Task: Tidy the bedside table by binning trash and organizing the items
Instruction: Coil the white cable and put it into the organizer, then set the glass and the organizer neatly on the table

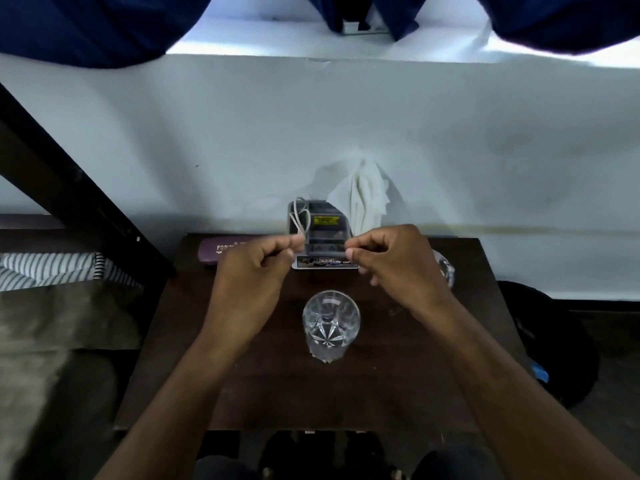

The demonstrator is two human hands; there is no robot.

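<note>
A small clear grey box (325,233) with a yellow label stands at the back middle of the dark wooden bedside table (381,386). A white cable (298,216) is looped on the box's left side. My left hand (252,271) pinches the box's left edge, right where the cable hangs. My right hand (394,261) has its thumb and curled fingers on the box's right edge. A crumpled white tissue (363,195) sticks up just behind the box. An empty cut-glass tumbler (330,323) stands upright in the middle of the table, between my forearms.
A purple case (221,251) lies at the table's back left. A second clear glass item (445,268) shows at the back right, partly hidden by my right hand. A bed with striped fabric (52,268) lies to the left. A dark bag (547,341) sits on the floor to the right.
</note>
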